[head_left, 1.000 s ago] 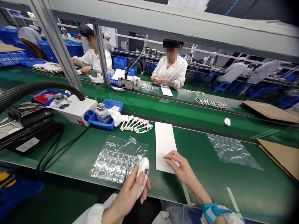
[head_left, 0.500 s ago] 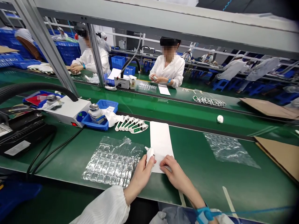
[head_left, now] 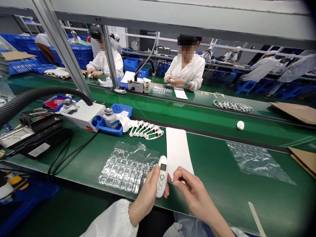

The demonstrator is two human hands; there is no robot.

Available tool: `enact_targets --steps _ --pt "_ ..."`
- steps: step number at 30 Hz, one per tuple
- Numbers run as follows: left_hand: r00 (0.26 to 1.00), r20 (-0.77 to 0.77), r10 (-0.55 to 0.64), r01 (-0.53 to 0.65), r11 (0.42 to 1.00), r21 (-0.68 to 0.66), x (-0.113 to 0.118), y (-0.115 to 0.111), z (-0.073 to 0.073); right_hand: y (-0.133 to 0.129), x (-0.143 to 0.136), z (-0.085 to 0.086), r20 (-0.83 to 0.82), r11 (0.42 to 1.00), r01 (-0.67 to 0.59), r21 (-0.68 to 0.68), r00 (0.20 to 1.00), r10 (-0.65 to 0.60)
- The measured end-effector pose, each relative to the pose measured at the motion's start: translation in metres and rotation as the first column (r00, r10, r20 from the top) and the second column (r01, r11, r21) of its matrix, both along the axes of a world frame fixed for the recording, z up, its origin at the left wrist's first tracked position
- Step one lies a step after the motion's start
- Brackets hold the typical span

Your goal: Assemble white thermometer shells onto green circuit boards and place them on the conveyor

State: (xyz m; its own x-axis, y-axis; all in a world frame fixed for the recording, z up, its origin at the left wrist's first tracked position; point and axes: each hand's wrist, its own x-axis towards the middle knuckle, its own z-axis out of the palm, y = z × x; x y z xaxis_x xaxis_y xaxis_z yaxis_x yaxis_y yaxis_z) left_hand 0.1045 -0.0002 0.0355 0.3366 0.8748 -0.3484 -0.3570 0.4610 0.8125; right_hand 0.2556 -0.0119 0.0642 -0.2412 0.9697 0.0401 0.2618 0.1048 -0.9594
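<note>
Upright in my left hand point(head_left: 147, 194) is a white digital thermometer point(head_left: 161, 177), its small dark screen and round buttons facing me. My fingers wrap round its sides. Just to its right, my right hand point(head_left: 191, 189) has thumb and forefinger pinched together over the near end of a white paper sheet point(head_left: 178, 144); whatever is in the pinch is too small to make out. Left of the thermometer lies a clear plastic sheet with square pockets point(head_left: 120, 171). Several open white housings with green circuit boards point(head_left: 148, 130) rest in a row beyond it.
A blue tray point(head_left: 118, 130) with a metal-topped bottle stands beside a white box with a black hose point(head_left: 85, 113). Clear film point(head_left: 259, 163) and cardboard point(head_left: 303, 161) lie at right. A white part point(head_left: 240, 125) sits on the green belt. Across it, co-workers point(head_left: 185, 70) sit working.
My left hand has turned the thermometer so its screen and buttons face me. My right hand stays pinched and sits nearer to me. The whole view has shifted slightly.
</note>
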Motion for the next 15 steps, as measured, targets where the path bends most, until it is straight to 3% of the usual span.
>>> enact_targets --steps 6,15 --pt "0.997 0.005 0.076 -0.075 0.995 -0.067 -0.015 -0.01 -0.007 0.018 -0.038 -0.003 0.143 0.996 -0.019 0.085 0.99 0.007" --pt "0.994 0.002 0.108 -0.108 0.99 -0.091 -0.028 -0.011 -0.011 0.028 -0.052 -0.013 0.202 0.997 -0.027 0.071 0.979 0.012"
